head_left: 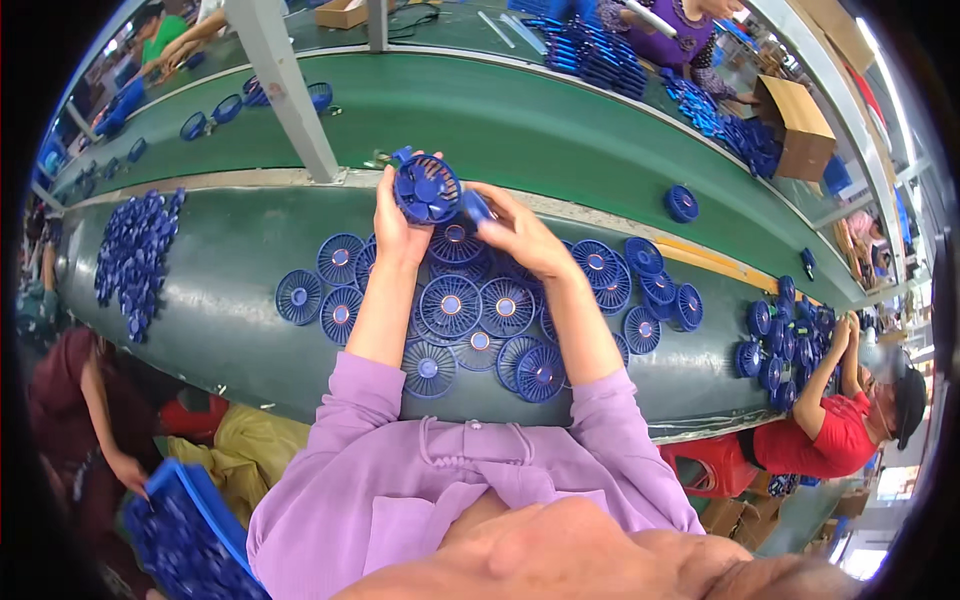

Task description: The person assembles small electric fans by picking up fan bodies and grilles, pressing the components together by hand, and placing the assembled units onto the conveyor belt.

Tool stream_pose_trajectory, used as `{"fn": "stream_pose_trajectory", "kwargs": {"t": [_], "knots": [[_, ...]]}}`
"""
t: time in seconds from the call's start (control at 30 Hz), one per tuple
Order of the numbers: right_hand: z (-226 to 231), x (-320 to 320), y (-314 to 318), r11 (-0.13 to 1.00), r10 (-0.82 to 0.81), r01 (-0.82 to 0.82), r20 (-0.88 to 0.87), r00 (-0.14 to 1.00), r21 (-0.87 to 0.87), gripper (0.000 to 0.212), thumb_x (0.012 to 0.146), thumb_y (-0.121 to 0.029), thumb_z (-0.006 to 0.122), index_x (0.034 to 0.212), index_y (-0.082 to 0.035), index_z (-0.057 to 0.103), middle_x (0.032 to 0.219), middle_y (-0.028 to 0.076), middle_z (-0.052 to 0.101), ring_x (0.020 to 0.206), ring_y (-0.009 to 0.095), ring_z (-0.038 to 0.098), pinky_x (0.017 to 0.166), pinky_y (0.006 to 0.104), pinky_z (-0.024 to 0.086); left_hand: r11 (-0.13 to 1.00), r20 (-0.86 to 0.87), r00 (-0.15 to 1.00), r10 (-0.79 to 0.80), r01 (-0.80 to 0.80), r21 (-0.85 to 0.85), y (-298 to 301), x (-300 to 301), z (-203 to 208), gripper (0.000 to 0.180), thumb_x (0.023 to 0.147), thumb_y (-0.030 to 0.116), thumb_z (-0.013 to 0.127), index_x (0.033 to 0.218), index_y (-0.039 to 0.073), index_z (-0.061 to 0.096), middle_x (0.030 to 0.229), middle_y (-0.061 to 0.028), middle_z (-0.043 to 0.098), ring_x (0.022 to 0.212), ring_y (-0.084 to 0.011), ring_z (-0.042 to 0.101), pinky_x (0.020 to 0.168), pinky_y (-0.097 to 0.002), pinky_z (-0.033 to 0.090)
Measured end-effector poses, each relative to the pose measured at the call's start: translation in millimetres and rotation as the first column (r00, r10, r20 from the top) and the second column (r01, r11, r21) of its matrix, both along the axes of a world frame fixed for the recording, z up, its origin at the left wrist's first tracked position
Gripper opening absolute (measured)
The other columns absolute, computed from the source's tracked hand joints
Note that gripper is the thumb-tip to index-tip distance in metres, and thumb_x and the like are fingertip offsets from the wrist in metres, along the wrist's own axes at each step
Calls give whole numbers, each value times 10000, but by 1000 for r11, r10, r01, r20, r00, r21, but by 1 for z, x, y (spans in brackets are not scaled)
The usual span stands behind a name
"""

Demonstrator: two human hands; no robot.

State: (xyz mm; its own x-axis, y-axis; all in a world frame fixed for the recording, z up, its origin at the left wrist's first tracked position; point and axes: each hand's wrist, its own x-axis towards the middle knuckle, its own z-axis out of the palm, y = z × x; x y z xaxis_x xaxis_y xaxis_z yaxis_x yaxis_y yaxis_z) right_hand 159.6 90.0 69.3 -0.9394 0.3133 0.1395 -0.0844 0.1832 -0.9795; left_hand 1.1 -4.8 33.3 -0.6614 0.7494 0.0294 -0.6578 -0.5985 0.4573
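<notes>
My left hand (402,222) is wrapped round a blue round fan housing (428,188), raised over the far side of the green worktable (230,270). Blades show inside its open face, and a small loose end sticks out at its upper left. Close to the housing's right edge, my right hand (520,232) pinches a small blue piece (478,208), smeared by motion; its exact kind cannot be made out. Beneath my hands and between my forearms lie several blue round fan grilles (452,305), some overlapping.
A heap of small blue parts (138,260) lies at the left. Beyond the table runs a green conveyor belt (560,140) carrying a few fan units (682,203). A metal post (285,90) rises at its near edge. At the right, a red-sleeved person handles blue fans (785,345).
</notes>
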Motion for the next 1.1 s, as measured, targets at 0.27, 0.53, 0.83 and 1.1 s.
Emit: {"fn": "stream_pose_trajectory", "kwargs": {"t": [0.27, 0.53, 0.83, 1.1], "knots": [[-8, -14, 13, 976, -173, 189, 140, 975, -108, 382, 930, -283, 585, 1128, 42, 557, 869, 125, 658, 648, 152, 644, 472, 232, 499, 975, -71, 975, -210, 214, 64, 5, 19, 9, 551, 1008, 434, 256, 1287, 9, 469, 1355, -205, 476, 1215, -301, 505, 1038, -434, 407], [-17, -8, 26, 926, -297, 297, 38, 954, -233, 368, 955, -304, 544, 1017, 58, 575, 805, 130, 657, 627, 185, 663, 503, 270, 554, 955, -665, 726, -175, -41, -295, 1, 19, 5, 505, 910, 150, 597, 1364, 12, 423, 1219, -89, 566, 1117, -161, 547, 956, -323, 438], [-10, -2, 32, 941, -237, 238, 36, 971, -242, 364, 982, -307, 481, 1000, 45, 573, 829, 148, 667, 646, 202, 671, 519, 287, 565, 965, -596, 773, -216, 78, -249, -1, 17, 5, 496, 895, 83, 596, 1360, 14, 441, 1198, -97, 586, 1091, -174, 573, 933, -317, 466], [-13, 8, 29, 940, -276, 278, 41, 960, -199, 347, 983, -289, 480, 1004, 42, 583, 794, 139, 658, 596, 202, 660, 519, 282, 565, 974, -664, 718, -210, 94, -206, -4, 22, -3, 525, 914, 83, 583, 1395, 1, 387, 1146, -60, 575, 955, -108, 573, 801, -258, 497]]}}
